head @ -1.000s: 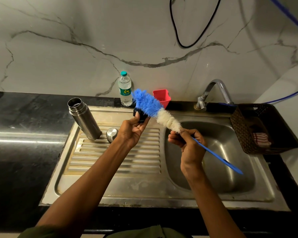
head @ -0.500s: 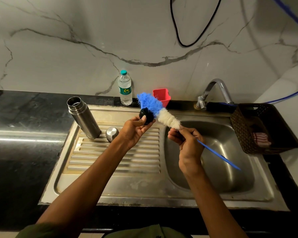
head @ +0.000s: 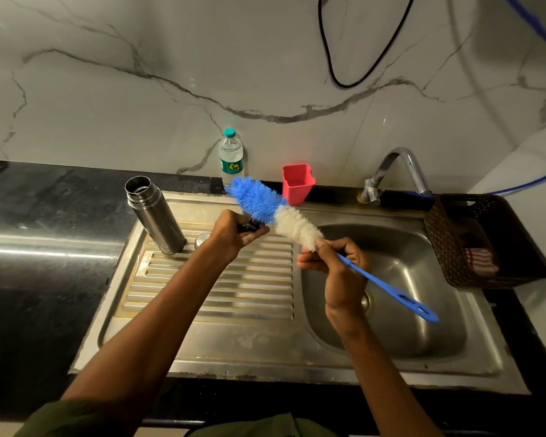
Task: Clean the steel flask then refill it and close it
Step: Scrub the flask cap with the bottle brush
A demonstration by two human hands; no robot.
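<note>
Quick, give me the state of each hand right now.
Left hand: fingers curled round a small dark object, likely the flask's stopper.
Right hand: grips the blue plastic handle of the blue-and-white bottle brush.

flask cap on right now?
No. The steel flask stands open-mouthed on the drainboard, and a small steel cap sits beside its base.

Both forearms reach forward, bare. Left hand (head: 234, 234): palm turned up, fingers curled around a small dark object, mostly hidden. Right hand (head: 338, 266): raised, back toward the camera, thumb and fingers pinching a thin handle just below the fingertips.
</note>
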